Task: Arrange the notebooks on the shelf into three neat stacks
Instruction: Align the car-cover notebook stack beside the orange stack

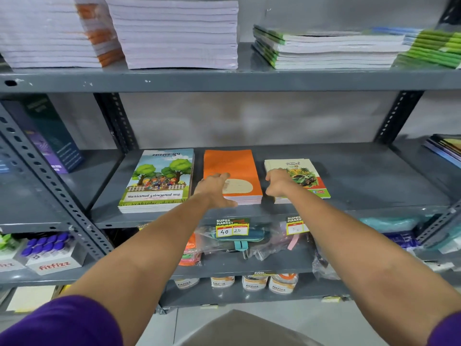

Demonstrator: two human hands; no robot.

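Three low stacks of notebooks lie side by side on the grey metal shelf (361, 186). The left stack (159, 181) has a cover with trees and children. An orange stack (230, 163) is in the middle, and the right stack (303, 176) has a green travel cover. My left hand (215, 189) rests flat on the orange stack's near left part, fingers spread. My right hand (277, 183) touches the left edge of the travel stack, fingers curled against it. Neither hand lifts a notebook.
The shelf above holds tall piles of white-edged notebooks (174, 33) and green-spined ones (324, 48). A dark box (50, 136) stands at the left. Price tags (232, 227) hang on the shelf's front edge, with bagged goods and bottles below. The shelf's right part is bare.
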